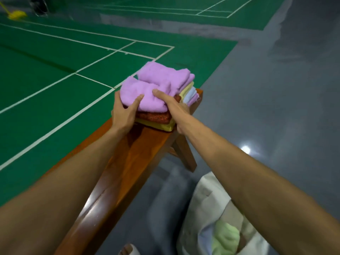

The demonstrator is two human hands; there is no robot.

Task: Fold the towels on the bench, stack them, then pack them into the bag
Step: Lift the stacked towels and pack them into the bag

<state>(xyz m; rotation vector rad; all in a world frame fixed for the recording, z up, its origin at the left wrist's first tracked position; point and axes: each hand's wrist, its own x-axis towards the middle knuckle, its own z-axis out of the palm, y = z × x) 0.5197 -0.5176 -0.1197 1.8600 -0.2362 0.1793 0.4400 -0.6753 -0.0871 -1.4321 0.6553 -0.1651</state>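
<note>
A stack of folded towels sits at the far end of the wooden bench (128, 162). A purple towel (158, 83) lies on top, with a red towel (154, 116), a yellow towel (160, 127) and a pale blue towel (192, 94) under it. My left hand (125, 111) grips the stack's left side, thumb on the purple towel. My right hand (174, 107) grips the right side, thumb on top, fingers hidden beneath. A beige cloth bag (206, 203) stands open on the floor at lower right, holding a light green towel (226, 236).
The bench runs from the lower left toward the middle, its leg (185, 155) angled out on the right. Grey floor (276, 107) lies to the right, a green court (46, 70) with white lines to the left. A yellow mop (16, 14) lies far off.
</note>
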